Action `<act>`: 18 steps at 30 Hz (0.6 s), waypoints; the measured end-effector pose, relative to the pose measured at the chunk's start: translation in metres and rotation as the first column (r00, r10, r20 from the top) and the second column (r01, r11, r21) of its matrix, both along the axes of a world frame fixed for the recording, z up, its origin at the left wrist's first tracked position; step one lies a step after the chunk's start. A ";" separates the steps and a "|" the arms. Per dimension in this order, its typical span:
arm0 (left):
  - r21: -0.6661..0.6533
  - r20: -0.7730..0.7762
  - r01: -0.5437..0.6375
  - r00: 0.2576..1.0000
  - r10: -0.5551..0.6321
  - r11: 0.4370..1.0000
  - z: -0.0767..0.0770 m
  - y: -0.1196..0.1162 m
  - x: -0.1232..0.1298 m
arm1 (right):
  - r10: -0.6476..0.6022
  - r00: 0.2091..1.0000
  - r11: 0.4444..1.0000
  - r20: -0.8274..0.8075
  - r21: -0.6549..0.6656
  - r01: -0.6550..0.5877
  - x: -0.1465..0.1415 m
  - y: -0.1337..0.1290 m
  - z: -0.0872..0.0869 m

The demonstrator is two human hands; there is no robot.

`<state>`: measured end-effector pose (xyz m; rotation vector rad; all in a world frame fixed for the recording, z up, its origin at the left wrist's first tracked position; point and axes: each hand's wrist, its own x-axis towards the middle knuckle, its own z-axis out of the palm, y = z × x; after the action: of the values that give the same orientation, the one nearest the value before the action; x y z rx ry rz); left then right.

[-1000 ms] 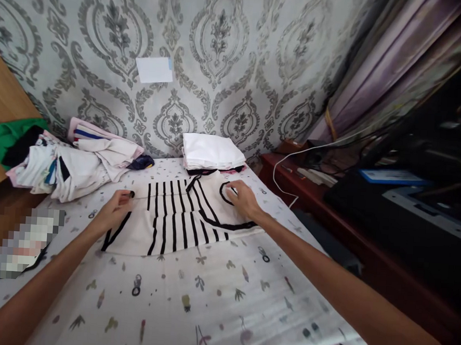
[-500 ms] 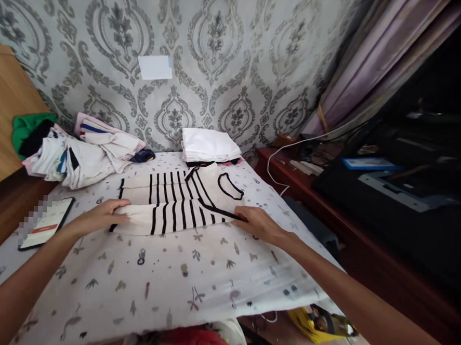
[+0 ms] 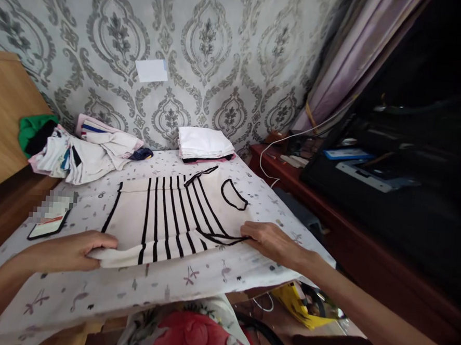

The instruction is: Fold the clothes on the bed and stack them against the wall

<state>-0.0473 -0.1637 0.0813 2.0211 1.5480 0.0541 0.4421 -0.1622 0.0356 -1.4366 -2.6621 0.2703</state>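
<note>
A white sleeveless top [image 3: 173,210] with black stripes and black trim lies spread on the patterned sheet [image 3: 141,287]. Its neckline and armholes point to the right, its hem to the left. My left hand [image 3: 75,249] pinches the near corner at the hem end. At the near shoulder, my right hand [image 3: 269,240] grips the black-edged armhole. Between the two hands the near side is turned over in a narrow strip. Fingertips under the cloth are hidden.
Folded white clothes [image 3: 204,142] are stacked at the back by the wall. A heap of clothes [image 3: 87,156] sits at back left, a phone [image 3: 50,224] nearer. On the right stand a dark red cabinet [image 3: 329,225] and a large black screen [image 3: 411,152]; a white cable [image 3: 268,154] hangs there.
Both hands have drawn the near side of the top toward me, the left hand farther. The folded-over part is narrower and more of the striped front lies open.
</note>
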 end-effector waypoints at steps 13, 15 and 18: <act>-0.165 0.095 0.201 0.978 -0.187 0.966 0.003 0.030 0.047 | -0.036 0.984 0.991 -0.172 -0.130 0.013 -0.021 0.025 0.016; -0.021 0.124 0.200 0.973 -0.196 0.980 -0.014 0.045 0.052 | -0.010 0.978 0.997 -0.207 -0.082 -0.007 -0.037 0.048 0.008; 0.157 0.070 0.226 0.969 -0.239 0.961 -0.043 0.068 0.062 | 0.059 0.980 0.998 -0.190 -0.015 -0.062 -0.063 0.086 -0.008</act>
<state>0.0149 -0.0952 0.0379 2.2723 1.2756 0.1680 0.3788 -0.0764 0.0275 -1.2670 -2.5586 0.4187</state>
